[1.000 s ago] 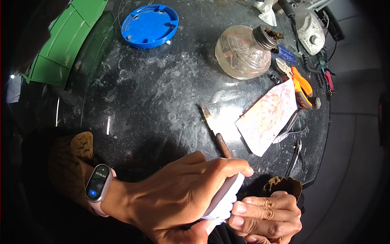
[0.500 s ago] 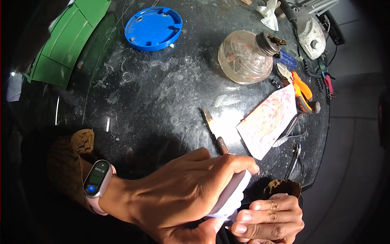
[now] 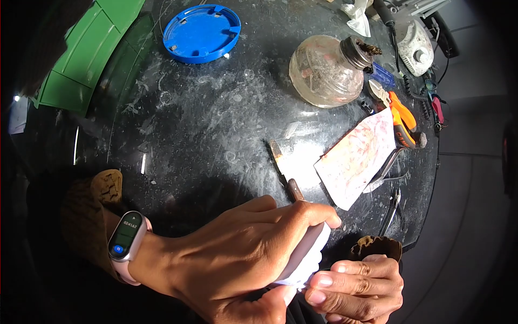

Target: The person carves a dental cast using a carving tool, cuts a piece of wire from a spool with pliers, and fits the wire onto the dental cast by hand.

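My left hand [image 3: 243, 254], with a fitness band [image 3: 129, 237] on its wrist, is wrapped round a white dental model [image 3: 306, 254] with a lumpy, tooth-like edge. The hand covers much of the model. Close to its lower edge, my right hand [image 3: 356, 289] has its fingers bent and pressed together. Whatever those fingers hold, if anything, is hidden. Beyond my left knuckles lies a tool with a brown wooden handle [image 3: 295, 189], partly lost in bright glare. A white sheet with reddish smears [image 3: 359, 159] rests to its right.
A round glass burner [image 3: 324, 73] with a metal collar stands at the back right. Near it lie orange-handled pliers [image 3: 402, 116] and a thin metal tool [image 3: 393, 210]. A blue round tray [image 3: 202, 35] and a green panel [image 3: 86, 59] are at the back left. A white control box [image 3: 415, 51] sits far right.
My right hand's fingertips have come closer to the lower edge of the white model. My left hand keeps its hold, and the view has shifted slightly.
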